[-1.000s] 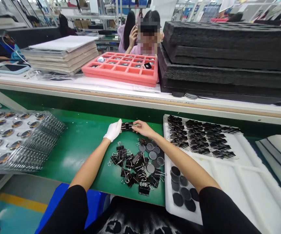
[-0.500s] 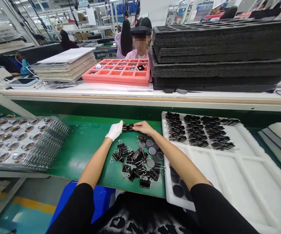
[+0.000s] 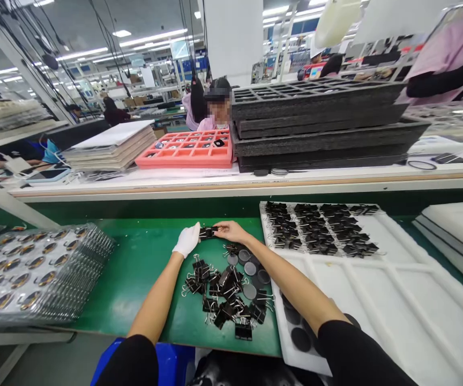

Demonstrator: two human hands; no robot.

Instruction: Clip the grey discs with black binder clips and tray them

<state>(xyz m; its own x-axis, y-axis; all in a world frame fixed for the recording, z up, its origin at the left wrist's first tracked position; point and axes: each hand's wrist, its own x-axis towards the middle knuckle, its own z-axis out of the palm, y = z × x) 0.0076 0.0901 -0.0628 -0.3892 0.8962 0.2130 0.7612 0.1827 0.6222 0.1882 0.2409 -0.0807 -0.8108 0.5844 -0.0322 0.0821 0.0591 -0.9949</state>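
Observation:
My left hand [image 3: 187, 240], in a white glove, closes on the left end of some black binder clips [image 3: 207, 232] held just above the green mat. The fingers of my bare right hand [image 3: 232, 232] pinch their other end; how many clips there are I cannot tell. Nearer to me lies a loose heap of black binder clips [image 3: 228, 284] with silver wire handles. Dark round discs [image 3: 249, 268] are scattered along the heap's right side, partly beneath my right forearm.
To the right, a white foam tray [image 3: 370, 279] bears rows of binder clips [image 3: 315, 228] and, in a near compartment, dark discs [image 3: 300, 339]. Stacked clear trays [image 3: 95, 268] stand left. A shelf [image 3: 199, 187] behind carries a pink foam tray [image 3: 183, 162] and black foam trays [image 3: 323, 145].
My view has tipped upward, so the bench sits lower in the picture. Both hands stay together on the binder clips, with little visible shift over the mat.

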